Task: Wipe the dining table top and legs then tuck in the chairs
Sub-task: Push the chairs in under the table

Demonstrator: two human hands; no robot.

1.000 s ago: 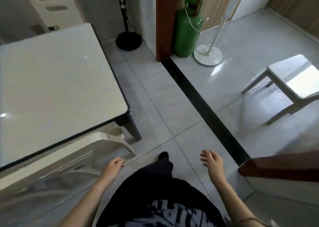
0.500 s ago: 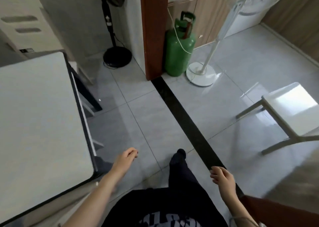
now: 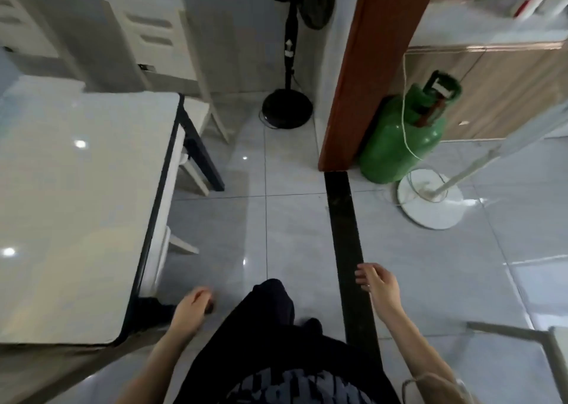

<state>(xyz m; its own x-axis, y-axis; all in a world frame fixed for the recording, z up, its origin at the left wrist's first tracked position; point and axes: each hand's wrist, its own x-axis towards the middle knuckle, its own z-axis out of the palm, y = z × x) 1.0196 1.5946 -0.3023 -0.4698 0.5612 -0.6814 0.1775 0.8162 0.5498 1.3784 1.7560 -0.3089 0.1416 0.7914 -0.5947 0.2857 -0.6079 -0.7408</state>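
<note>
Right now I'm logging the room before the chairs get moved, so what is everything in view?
dining table: one, glossy white top with dark edge, left side.
chairs: at least two, cream, behind and along the table's far end; one seat partly under the table.
black fan: one, standing on a round base, by the back wall.
door frame: one, reddish-brown, centre.
gas cylinder: one, green, right of the frame.
white fan: one, round base on the floor, right, in front of the cylinder.
floor strip: one, black, running across grey tiles.
left hand: empty, near the table corner.
right hand: empty, over the strip.
</note>
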